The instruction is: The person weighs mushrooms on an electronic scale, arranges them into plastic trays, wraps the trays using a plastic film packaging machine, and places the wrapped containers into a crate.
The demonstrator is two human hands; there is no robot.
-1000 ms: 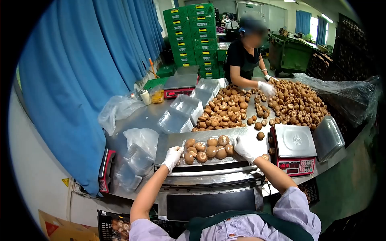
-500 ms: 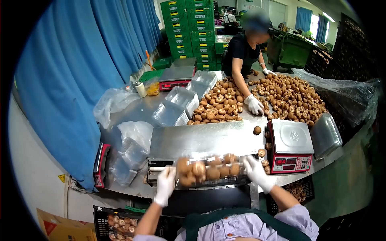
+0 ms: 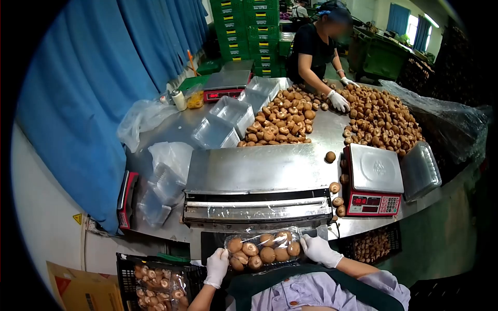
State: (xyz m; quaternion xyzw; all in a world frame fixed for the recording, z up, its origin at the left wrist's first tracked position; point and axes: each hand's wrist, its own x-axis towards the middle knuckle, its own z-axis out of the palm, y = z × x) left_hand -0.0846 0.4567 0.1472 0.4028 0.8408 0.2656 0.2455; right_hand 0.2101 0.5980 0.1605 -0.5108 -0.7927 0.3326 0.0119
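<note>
Between my two gloved hands is a plastic tray of brown mushrooms [image 3: 267,254], with shiny film stretched over it. My left hand [image 3: 217,267] grips its left end, fingers closed. At the opposite end, my right hand [image 3: 321,251] is closed on the tray's edge and the film. Several mushrooms lie inside, some cap up, some showing pale undersides. The tray is held low, close to my apron, on the near side of the film wrapping machine [image 3: 257,207]. A long roller with film shows along the machine's front.
A scale [image 3: 376,173] stands right of the machine, beside loose mushrooms [image 3: 337,201]. Mushroom heaps [image 3: 384,116] lie farther back, where a co-worker's gloved hand [image 3: 339,101] reaches. See-through trays [image 3: 215,132] stand at left. A black crate [image 3: 127,282] below holds packed mushrooms.
Both my hands have brought the mushroom tray from over the wrapping machine down toward my body, uncovering the roller. The co-worker's hand has moved back along the mushroom heap.
</note>
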